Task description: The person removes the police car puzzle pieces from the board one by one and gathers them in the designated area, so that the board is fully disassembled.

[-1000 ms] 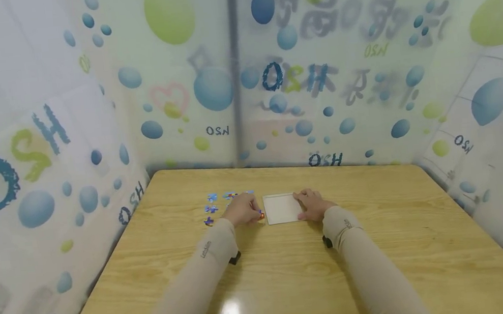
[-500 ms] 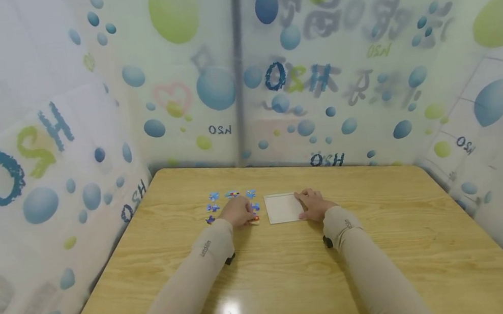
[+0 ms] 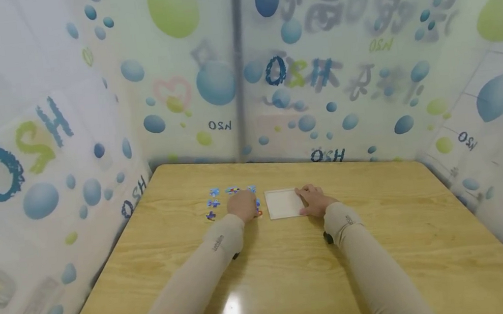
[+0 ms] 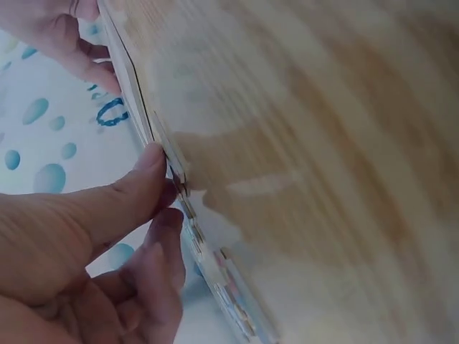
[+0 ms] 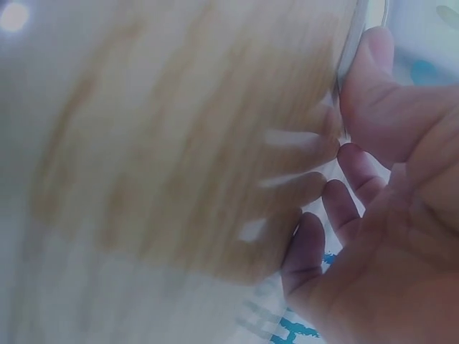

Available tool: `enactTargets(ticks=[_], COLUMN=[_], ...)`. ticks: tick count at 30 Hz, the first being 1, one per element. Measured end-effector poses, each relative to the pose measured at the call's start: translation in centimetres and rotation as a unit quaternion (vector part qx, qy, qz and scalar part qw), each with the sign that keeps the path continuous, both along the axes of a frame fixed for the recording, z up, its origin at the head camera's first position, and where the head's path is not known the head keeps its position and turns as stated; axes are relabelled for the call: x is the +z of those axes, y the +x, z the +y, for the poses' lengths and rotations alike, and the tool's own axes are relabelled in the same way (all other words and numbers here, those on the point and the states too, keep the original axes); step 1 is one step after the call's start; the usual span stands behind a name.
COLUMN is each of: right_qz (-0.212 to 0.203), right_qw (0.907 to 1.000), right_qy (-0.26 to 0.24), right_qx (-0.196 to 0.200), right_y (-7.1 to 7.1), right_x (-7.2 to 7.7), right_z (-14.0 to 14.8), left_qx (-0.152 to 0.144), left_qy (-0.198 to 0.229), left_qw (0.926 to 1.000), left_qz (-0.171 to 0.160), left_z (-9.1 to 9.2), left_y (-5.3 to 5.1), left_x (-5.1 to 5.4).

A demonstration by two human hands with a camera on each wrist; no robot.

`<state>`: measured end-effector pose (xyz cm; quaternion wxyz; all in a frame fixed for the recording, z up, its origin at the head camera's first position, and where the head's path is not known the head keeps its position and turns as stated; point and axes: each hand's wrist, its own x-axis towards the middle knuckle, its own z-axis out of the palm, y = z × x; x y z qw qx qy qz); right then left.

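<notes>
Several small jigsaw puzzle pieces, mostly blue, lie in loose rows on the wooden table; one piece [image 3: 213, 203] is at the left. My left hand [image 3: 242, 205] reaches over the right part of them and hides some. In the left wrist view its thumb and fingertips [image 4: 149, 155] come down among the flat pieces, other fingers curled; whether a piece is pinched cannot be made out. An orange-red piece [image 3: 259, 213] lies by its near side. My right hand [image 3: 315, 201] holds the right end of a flat white puzzle tray [image 3: 282, 204], thumb at its near corner.
The wooden table [image 3: 282, 276] runs up to patterned curtain walls [image 3: 319, 104] at the back and sides. Another dark blue piece [image 3: 210, 216] lies at the near left of the group, and a colourful piece [image 3: 232, 189] at the back.
My left hand moved left with the orange-red piece, let it go on the table left of the tray, then shifted up over the other pieces. The right hand stays at the tray.
</notes>
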<state>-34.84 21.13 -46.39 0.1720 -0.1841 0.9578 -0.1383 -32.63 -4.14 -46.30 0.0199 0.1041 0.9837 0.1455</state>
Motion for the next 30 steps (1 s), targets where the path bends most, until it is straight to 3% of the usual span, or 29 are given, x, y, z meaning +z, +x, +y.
enactTargets(ticks=[3, 6, 9, 11, 16, 21, 30], right_qz=[-0.005, -0.002, -0.001, -0.002, -0.006, -0.007, -0.008], right_qw=[1.0, 1.0, 1.0, 1.0, 1.0, 0.9999, 0.9999], right_qy=[-0.001, 0.001, 0.0, 0.002, -0.001, -0.016, -0.009], right_qx=[0.001, 0.007, 0.002, -0.006, -0.004, -0.001, 0.005], right_y=[0.0, -0.1, -0.4, -0.5, -0.4, 0.0, 0.0], right_x=[0.1, 0.1, 0.0, -0.1, -0.4, -0.4, -0.4], right_z=[-0.3, -0.5, -0.5, -0.4, -0.2, -0.4, -0.6], left_qx=[0.001, 0.024, 0.047, 0.046, 0.027, 0.008, -0.004], left_qy=[0.003, 0.0, -0.045, -0.081, -0.102, -0.103, -0.08], left_qw=[0.9999, 0.9995, 0.9978, 0.9957, 0.9933, 0.9939, 0.9964], left_qz=[0.01, 0.018, 0.011, -0.006, -0.047, -0.037, -0.029], left_z=[-0.9, -2.4, -3.7, -4.2, -4.9, -5.2, -5.5], left_y=[0.2, 0.6, 0.8, 0.9, 0.9, 0.6, 0.6], left_x=[0.3, 1.3, 2.3, 2.5, 1.5, 0.6, 0.3])
